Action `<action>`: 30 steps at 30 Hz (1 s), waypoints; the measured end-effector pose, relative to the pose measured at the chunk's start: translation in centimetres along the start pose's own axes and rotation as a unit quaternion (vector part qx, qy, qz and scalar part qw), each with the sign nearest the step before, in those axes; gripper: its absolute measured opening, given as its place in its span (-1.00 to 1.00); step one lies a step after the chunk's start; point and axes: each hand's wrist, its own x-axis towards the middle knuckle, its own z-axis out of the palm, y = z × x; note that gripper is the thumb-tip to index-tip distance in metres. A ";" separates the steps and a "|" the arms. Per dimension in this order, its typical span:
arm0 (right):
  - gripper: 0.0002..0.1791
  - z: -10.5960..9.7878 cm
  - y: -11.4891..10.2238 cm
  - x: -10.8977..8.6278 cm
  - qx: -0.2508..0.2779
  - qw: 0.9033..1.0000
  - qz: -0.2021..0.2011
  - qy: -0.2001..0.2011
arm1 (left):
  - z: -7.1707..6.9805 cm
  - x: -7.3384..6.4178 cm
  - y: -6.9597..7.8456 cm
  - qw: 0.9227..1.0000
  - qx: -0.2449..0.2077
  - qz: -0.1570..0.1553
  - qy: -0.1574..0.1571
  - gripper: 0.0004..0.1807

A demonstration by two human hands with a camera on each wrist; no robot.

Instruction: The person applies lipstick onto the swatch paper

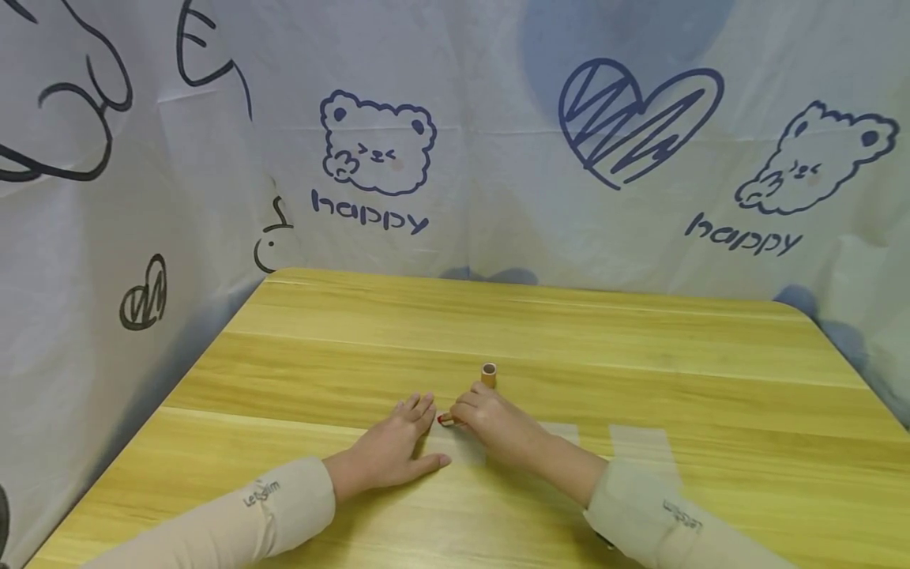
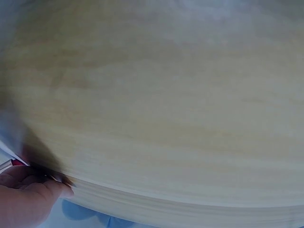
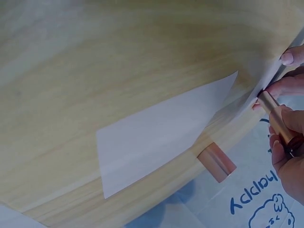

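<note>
My right hand (image 1: 494,419) pinches a lipstick (image 1: 448,420) with a gold-brown tube and a red tip. The tip points left, close to the left hand's fingers, low over a small white sheet of paper (image 1: 465,450). My left hand (image 1: 392,449) lies palm down at that sheet's left side, fingers straight and thumb spread. Just beyond the right hand, the lipstick's cap (image 1: 488,374) stands upright with its hollow end up. In the right wrist view, the lipstick tube (image 3: 278,121) shows between thumb and fingers; its red tip is hidden there.
Two more white sheets lie to the right, one partly behind the right forearm (image 1: 563,431) and another sheet (image 1: 643,450) farther out. The wood-grain table (image 1: 341,340) ends at a white cloth (image 1: 498,205) with printed bears and hearts.
</note>
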 end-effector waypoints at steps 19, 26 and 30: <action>-0.88 -0.1 -0.1 -0.3 -0.008 1.000 -0.003 -0.002 | 0.0 0.0 0.1 1.000 0.000 -0.004 0.000 -0.16; -0.86 -0.2 -0.2 -0.5 -0.010 1.000 -0.010 0.001 | 0.0 0.0 0.1 1.000 0.002 -0.002 0.001 -0.16; -0.88 -0.2 -0.2 -0.6 -0.008 1.000 -0.007 0.004 | 0.0 0.0 0.1 1.000 0.003 -0.003 0.002 -0.16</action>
